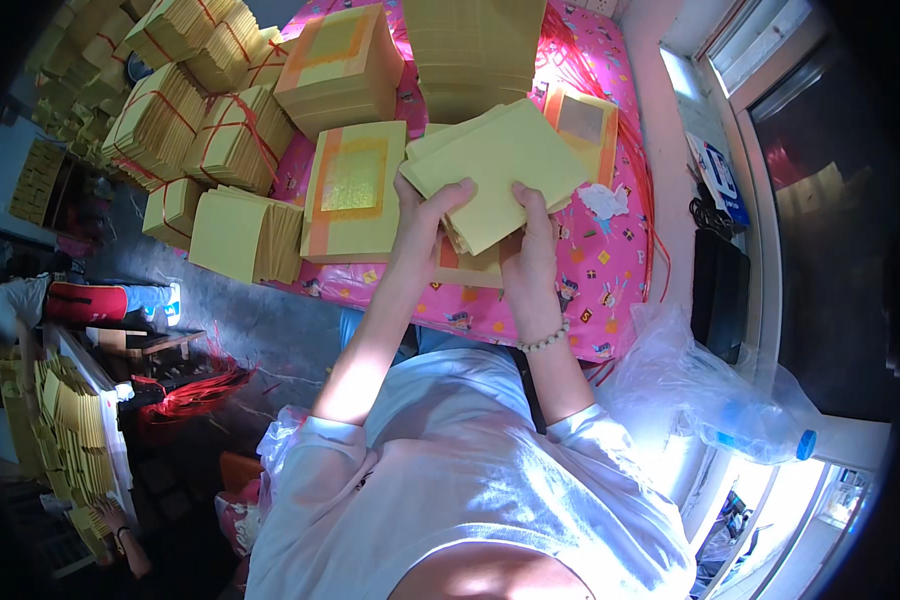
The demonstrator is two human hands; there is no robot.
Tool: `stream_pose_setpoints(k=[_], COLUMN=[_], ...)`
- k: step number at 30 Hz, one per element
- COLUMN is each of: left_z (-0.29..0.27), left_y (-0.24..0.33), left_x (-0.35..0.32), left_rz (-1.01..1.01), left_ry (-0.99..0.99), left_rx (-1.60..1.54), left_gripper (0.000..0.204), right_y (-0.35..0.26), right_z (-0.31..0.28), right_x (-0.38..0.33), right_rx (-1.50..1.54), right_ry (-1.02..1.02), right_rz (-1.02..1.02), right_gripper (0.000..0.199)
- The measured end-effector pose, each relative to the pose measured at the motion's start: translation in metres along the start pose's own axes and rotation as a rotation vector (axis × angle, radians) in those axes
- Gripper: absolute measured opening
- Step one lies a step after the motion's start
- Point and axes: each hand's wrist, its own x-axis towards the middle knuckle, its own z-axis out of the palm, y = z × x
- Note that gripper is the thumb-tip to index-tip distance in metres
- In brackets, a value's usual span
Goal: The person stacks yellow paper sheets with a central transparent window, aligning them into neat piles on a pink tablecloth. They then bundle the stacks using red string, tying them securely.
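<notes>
From the near left corner of the counter [470,304], note an unbound pile of yellow paper [228,235]; could topple if bumped by a forearm. Next, along the near edge, see a squared block with a shiny panel [355,180], seemingly steadier. Above the middle of the near edge, find a ragged stack of yellow sheets [505,170], pinched from both sides by left hand [425,215] and right hand [532,245], with thumbs on top; could fan out and shed sheets if gripped unevenly. Toward the right edge, mind crumpled white tissue [605,202]; might snag under lowered sheets.

For containers, see a clear bag [280,437] at lower left, with contents unclear; beyond the near right corner, a larger clear bag [660,365], with a blue-capped bottle [765,435] inside or beside, cannot tell which.
</notes>
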Motion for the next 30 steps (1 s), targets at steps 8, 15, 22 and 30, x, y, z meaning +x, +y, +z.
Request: stream_pose_setpoints(k=[8, 15, 22, 30], left_z=[-0.034, -0.023, -0.017, 0.000], left_y=[0.028, 0.058, 0.043, 0.048], left_x=[0.064, 0.090, 0.130, 0.155], left_rz=[-0.276, -0.496, -0.579, -0.617], left_ry=[-0.213, -0.496, -0.569, -0.699], left_rx=[-0.100, 0.226, 0.480, 0.603], left_gripper=[0.071, 0.048, 0.035, 0.032], right_y=[-0.041, -0.083, -0.075, -0.069], right_z=[-0.033, -0.044, -0.044, -0.055], right_x=[0.003, 0.027, 0.034, 0.036], right_rx=[-0.138, -0.389, -0.603, -0.481], right_ry=[-0.145, -0.141, -0.379, -0.313], right_rz=[0.032, 0.090, 0.133, 0.143], right_gripper=[0.059, 0.062, 0.057, 0.056])
